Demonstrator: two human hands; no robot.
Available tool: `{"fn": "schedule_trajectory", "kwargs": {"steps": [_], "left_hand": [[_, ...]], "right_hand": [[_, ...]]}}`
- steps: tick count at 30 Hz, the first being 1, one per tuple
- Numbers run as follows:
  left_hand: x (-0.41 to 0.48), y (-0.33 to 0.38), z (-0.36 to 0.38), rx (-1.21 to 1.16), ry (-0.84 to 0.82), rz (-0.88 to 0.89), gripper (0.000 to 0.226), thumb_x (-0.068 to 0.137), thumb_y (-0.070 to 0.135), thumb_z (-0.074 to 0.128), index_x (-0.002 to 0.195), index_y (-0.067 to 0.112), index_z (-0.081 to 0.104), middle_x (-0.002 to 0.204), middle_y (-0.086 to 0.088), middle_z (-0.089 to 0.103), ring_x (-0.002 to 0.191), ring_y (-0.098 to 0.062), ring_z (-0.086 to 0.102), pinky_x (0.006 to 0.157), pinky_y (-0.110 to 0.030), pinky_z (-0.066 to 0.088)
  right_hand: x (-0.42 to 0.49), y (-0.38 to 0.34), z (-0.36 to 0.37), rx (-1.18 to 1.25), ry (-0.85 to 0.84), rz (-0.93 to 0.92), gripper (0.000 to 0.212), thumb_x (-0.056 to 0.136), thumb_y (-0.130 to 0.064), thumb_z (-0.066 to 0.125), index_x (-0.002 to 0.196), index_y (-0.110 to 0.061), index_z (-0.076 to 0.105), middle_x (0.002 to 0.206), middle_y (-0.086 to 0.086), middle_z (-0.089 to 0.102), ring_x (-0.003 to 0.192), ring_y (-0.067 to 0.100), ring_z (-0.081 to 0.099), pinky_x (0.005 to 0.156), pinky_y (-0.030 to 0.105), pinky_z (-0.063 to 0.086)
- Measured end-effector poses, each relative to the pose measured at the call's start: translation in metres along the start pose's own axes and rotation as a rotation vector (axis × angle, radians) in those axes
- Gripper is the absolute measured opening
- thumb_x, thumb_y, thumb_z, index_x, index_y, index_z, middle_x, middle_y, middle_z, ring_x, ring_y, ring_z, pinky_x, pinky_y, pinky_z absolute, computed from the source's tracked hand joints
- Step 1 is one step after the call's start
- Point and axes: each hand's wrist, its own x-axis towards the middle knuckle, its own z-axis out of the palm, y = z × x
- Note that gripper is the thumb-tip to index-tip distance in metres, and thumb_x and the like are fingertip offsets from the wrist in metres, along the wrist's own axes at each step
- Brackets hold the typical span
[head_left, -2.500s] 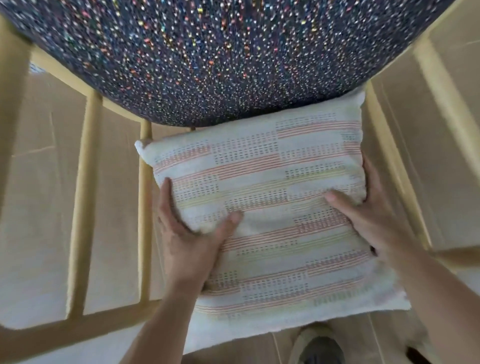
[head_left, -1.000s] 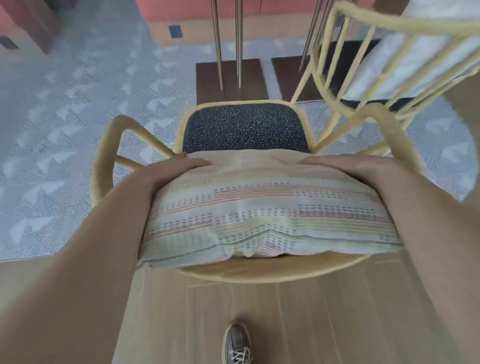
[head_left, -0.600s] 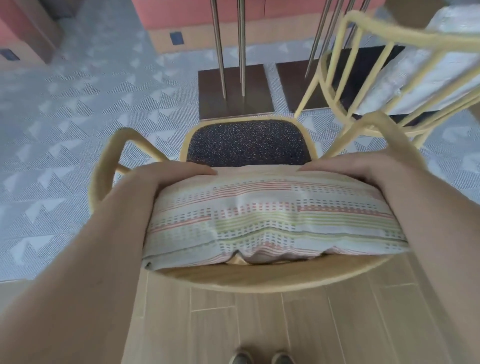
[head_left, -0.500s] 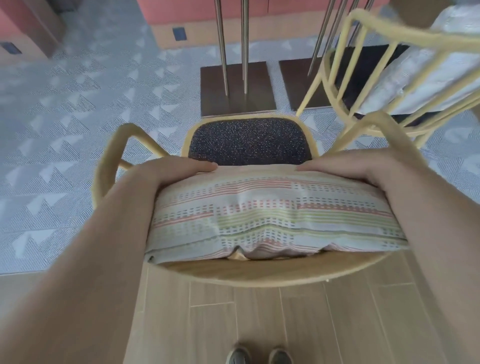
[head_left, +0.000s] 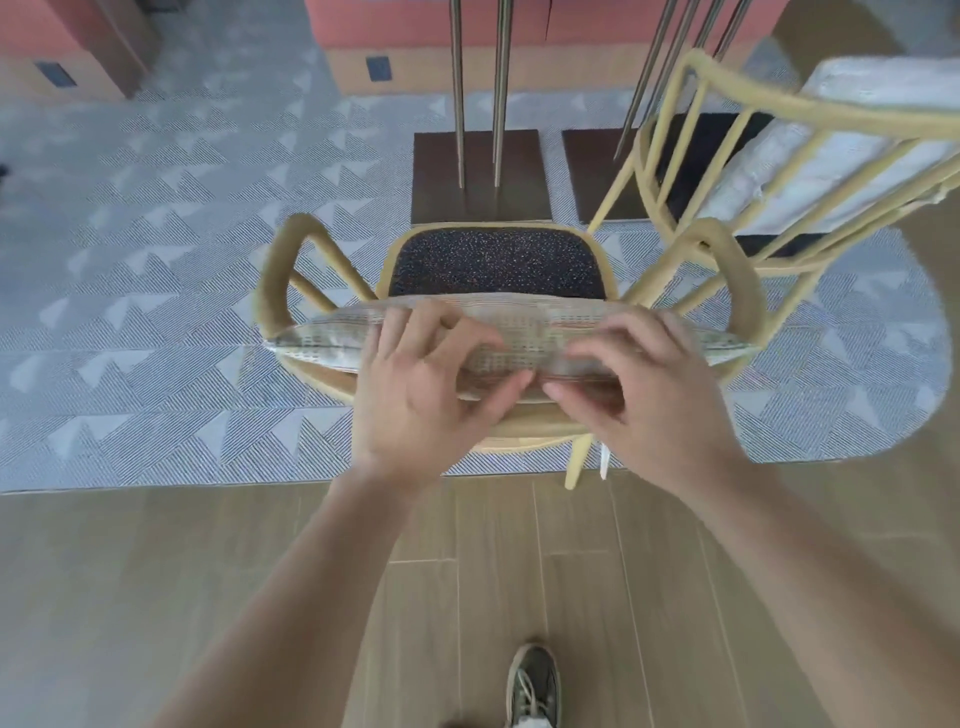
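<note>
I see the cushion (head_left: 540, 325) standing on edge across the chair (head_left: 498, 265) seat's near end, its long axis running left to right. The left hand (head_left: 421, 384) and right hand (head_left: 644, 395) each pinch its top.

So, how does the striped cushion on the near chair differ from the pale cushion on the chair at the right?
The striped cushion bears coloured dashes; the pale cushion looks plain. The left hand and right hand hold the striped cushion; no hand touches the pale cushion. Both sit in yellow chairs.
</note>
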Motion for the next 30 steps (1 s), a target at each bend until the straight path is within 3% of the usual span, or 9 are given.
{"fn": "schedule_trajectory", "kwargs": {"steps": [2, 4, 6, 9, 11, 15, 20, 25, 30], "left_hand": [[-0.012, -0.003, -0.005, 0.064, -0.081, 0.094, 0.072, 0.085, 0.088, 0.05, 0.087, 0.021, 0.076, 0.088, 0.001, 0.071, 0.087, -0.029, 0.067, 0.085, -0.041, 0.049], [-0.014, -0.005, -0.014, 0.183, -0.293, 0.137, 0.082, 0.073, 0.098, 0.043, 0.087, 0.024, 0.074, 0.085, 0.006, 0.073, 0.091, -0.025, 0.07, 0.09, -0.04, 0.049], [-0.002, -0.001, -0.017, 0.315, -0.532, 0.108, 0.069, 0.074, 0.091, 0.051, 0.103, 0.032, 0.072, 0.098, 0.01, 0.074, 0.101, -0.022, 0.07, 0.088, -0.037, 0.046], [0.019, -0.002, -0.009, 0.417, -0.7, 0.068, 0.037, 0.094, 0.062, 0.059, 0.112, 0.032, 0.07, 0.109, 0.005, 0.071, 0.103, -0.025, 0.067, 0.077, -0.036, 0.04], [0.026, -0.004, -0.006, 0.459, -0.72, 0.094, 0.031, 0.097, 0.053, 0.056, 0.109, 0.029, 0.072, 0.107, 0.004, 0.07, 0.102, -0.026, 0.067, 0.076, -0.036, 0.04], [0.046, -0.012, 0.004, 0.478, -0.692, 0.104, 0.031, 0.099, 0.053, 0.055, 0.109, 0.029, 0.072, 0.108, 0.004, 0.069, 0.102, -0.026, 0.067, 0.075, -0.037, 0.039], [0.1, -0.032, 0.026, 0.493, -0.685, 0.13, 0.032, 0.1, 0.053, 0.054, 0.11, 0.027, 0.07, 0.107, 0.004, 0.068, 0.102, -0.025, 0.066, 0.077, -0.039, 0.04], [0.167, -0.06, 0.055, 0.551, -0.662, 0.097, 0.037, 0.099, 0.059, 0.055, 0.113, 0.028, 0.068, 0.11, 0.003, 0.069, 0.104, -0.027, 0.066, 0.078, -0.039, 0.038], [0.238, -0.082, 0.086, 0.552, -0.661, 0.035, 0.043, 0.097, 0.063, 0.057, 0.113, 0.025, 0.067, 0.09, 0.003, 0.054, 0.085, -0.024, 0.052, 0.076, -0.04, 0.039]], "right_hand": [[-0.015, -0.002, -0.002, -0.061, -0.015, -0.06, 0.054, 0.09, -0.066, 0.056, 0.099, -0.017, 0.077, 0.096, 0.001, 0.071, 0.096, 0.03, 0.067, 0.09, 0.044, 0.05], [-0.019, -0.011, 0.001, -0.164, -0.142, -0.088, 0.059, 0.082, -0.072, 0.059, 0.102, -0.019, 0.076, 0.097, -0.002, 0.075, 0.097, 0.028, 0.07, 0.091, 0.041, 0.05], [-0.009, -0.018, 0.002, -0.283, -0.279, -0.067, 0.052, 0.084, -0.069, 0.067, 0.108, -0.024, 0.073, 0.096, -0.004, 0.077, 0.096, 0.026, 0.073, 0.086, 0.039, 0.051], [0.018, -0.023, 0.002, -0.351, -0.463, -0.08, 0.037, 0.093, -0.063, 0.062, 0.104, -0.029, 0.072, 0.078, -0.007, 0.064, 0.082, 0.025, 0.068, 0.066, 0.033, 0.044], [0.031, -0.022, 0.001, -0.35, -0.541, -0.125, 0.029, 0.094, -0.055, 0.063, 0.101, -0.029, 0.074, 0.073, -0.006, 0.056, 0.079, 0.027, 0.068, 0.065, 0.035, 0.05], [0.053, -0.014, -0.002, -0.368, -0.565, -0.14, 0.025, 0.096, -0.047, 0.066, 0.106, -0.027, 0.075, 0.081, 0.0, 0.065, 0.086, 0.032, 0.072, 0.074, 0.041, 0.06], [0.107, 0.012, 0.008, -0.371, -0.554, -0.135, 0.024, 0.099, -0.042, 0.064, 0.112, -0.025, 0.075, 0.082, -0.002, 0.058, 0.088, 0.03, 0.072, 0.075, 0.039, 0.057], [0.175, 0.044, 0.021, -0.367, -0.528, -0.146, 0.026, 0.1, -0.04, 0.062, 0.113, -0.021, 0.073, 0.088, 0.002, 0.063, 0.089, 0.032, 0.069, 0.073, 0.039, 0.052], [0.247, 0.081, 0.031, -0.347, -0.502, -0.159, 0.026, 0.1, -0.041, 0.062, 0.107, -0.018, 0.072, 0.081, -0.001, 0.053, 0.081, 0.03, 0.058, 0.072, 0.038, 0.045]]}}
